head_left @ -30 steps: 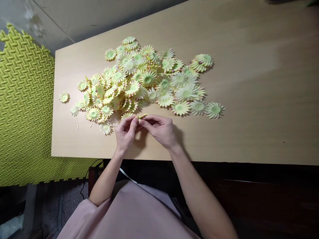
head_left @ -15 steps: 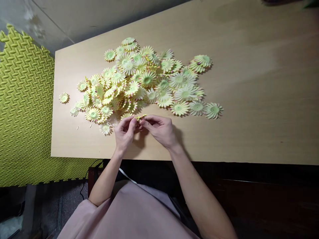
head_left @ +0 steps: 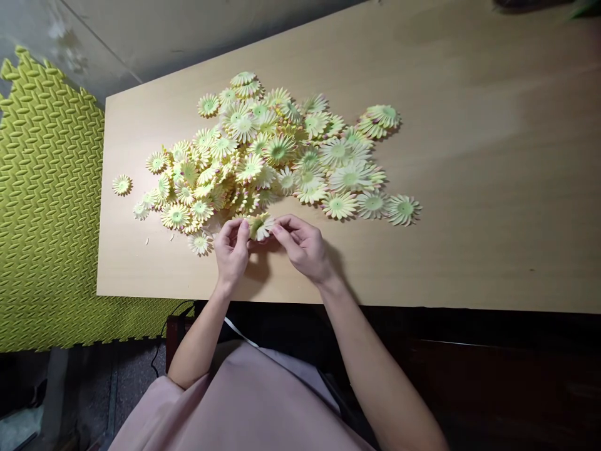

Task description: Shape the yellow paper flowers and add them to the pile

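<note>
Between my hands, just above the table near its front edge, is a pale yellow artificial flower [head_left: 261,227] with a green centre. My left hand [head_left: 231,250] pinches its left edge between thumb and fingers. On the opposite side, my right hand [head_left: 303,247] grips the petals at the right edge. Behind my hands spreads a heap of similar artificial flowers [head_left: 248,166], pale yellow and cream with greenish centres and some pink tips. One small flower [head_left: 200,243] lies close to the left of my left hand.
The flowers lie on a light wooden table [head_left: 469,207]. A lone flower [head_left: 122,185] sits near the table's left edge, with small loose petal bits below it. Yellow-green foam mat [head_left: 47,207] stands along the left side. A grey wall [head_left: 154,31] is behind.
The flower in my hands has gone from folded or edge-on to opened out, its centre and petals now visible. My hands have moved slightly apart. The heap looks the same.
</note>
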{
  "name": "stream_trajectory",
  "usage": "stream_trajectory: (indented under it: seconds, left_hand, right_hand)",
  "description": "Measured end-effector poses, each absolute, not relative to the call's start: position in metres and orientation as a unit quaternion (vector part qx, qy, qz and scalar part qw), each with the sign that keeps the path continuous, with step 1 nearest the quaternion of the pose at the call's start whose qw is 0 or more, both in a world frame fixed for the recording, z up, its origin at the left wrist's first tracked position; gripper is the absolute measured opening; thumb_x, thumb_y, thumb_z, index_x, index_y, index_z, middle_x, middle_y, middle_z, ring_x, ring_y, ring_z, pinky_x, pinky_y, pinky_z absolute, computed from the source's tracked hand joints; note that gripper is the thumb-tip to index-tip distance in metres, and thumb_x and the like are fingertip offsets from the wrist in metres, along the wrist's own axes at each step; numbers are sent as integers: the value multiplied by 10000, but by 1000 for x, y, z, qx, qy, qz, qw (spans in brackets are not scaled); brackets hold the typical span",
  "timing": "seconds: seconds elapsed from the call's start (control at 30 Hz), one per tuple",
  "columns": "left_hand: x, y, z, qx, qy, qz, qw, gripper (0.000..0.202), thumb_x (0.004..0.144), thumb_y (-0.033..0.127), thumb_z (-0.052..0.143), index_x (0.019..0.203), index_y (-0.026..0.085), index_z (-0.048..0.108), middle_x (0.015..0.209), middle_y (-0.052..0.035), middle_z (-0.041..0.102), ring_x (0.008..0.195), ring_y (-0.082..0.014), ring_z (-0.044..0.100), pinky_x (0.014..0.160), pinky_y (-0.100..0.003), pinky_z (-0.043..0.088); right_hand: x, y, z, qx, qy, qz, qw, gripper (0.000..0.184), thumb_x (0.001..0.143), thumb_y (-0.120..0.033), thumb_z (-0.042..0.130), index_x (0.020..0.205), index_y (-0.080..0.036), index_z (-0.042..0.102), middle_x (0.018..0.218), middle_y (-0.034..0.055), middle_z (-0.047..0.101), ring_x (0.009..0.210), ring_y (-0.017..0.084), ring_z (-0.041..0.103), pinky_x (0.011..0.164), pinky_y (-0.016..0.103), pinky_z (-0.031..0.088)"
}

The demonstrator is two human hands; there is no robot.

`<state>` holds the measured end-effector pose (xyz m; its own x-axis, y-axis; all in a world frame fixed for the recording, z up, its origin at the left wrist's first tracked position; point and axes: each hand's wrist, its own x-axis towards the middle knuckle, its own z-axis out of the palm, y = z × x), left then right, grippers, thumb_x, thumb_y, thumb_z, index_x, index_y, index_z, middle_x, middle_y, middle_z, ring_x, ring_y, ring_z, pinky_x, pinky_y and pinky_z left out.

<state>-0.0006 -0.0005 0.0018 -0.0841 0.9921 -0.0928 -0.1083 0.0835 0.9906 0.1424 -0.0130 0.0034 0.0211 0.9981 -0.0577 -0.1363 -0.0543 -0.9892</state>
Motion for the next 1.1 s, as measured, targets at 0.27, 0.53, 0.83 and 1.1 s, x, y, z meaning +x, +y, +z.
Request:
stream_trajectory:
  seconds: [0.27,0.53,0.83,1.1]
  left_hand:
    - [-3,4,-3,319,516,542,582,420,785,574,741,954,203,643,892,-18,687,700,-96,653,567,-186,555]
    - [-7,8,-5,311,474,575,590,358,847,524,704,990,214,595,1011,-53,698,825,-151,723,671,-270,615]
    - [-1,2,-1,395,526,542,523,378,869,540,668,989,183,637,975,-62,682,858,-142,679,680,-253,621]
    - [-1,2,3,419,520,546,506,317,867,466,705,982,180,631,891,-29,683,746,-100,671,654,-204,583]
  right_hand:
    - [148,-13,-8,-476,-395,570,540,332,839,-550,665,783,-235,576,705,-7,542,601,132,517,520,249,463]
    - [173,-13,10,-506,-322,457,657,247,838,-447,640,733,-245,547,672,-9,550,604,151,578,550,286,543]
    - [193,15,17,-661,-388,215,605,252,813,-431,751,829,-187,691,735,34,698,616,159,648,560,295,551]
    - [135,-15,23,-517,-492,477,512,229,828,-408,750,908,-194,760,784,47,748,632,155,696,597,277,612]
